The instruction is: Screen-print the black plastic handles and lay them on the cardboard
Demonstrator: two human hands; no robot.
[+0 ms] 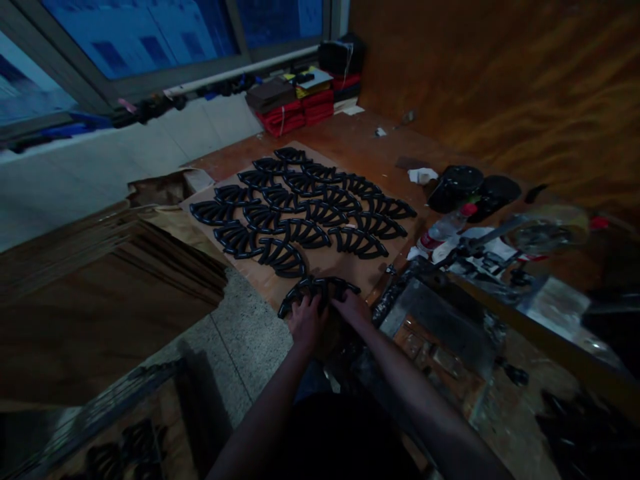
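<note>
Bare forearms (pixel 273 400) reach to the near end of the brown sheet (pixel 267 285), both hands on a ribbed black piece (pixel 318 287): left hand (pixel 306 323) with fingers spread, right hand (pixel 353 311) with fingers together; how firmly they close, I can't tell. It looks light, stiff and slick, probably best held along its outer curve. Left of the sheet, room opens over speckled floor (pixel 217 363); rightward, a metal plate (pixel 425 313) crowds in. Farther up the sheet lie similar black pieces (pixel 306 233); beyond it, red cloths (pixel 317 107).
</note>
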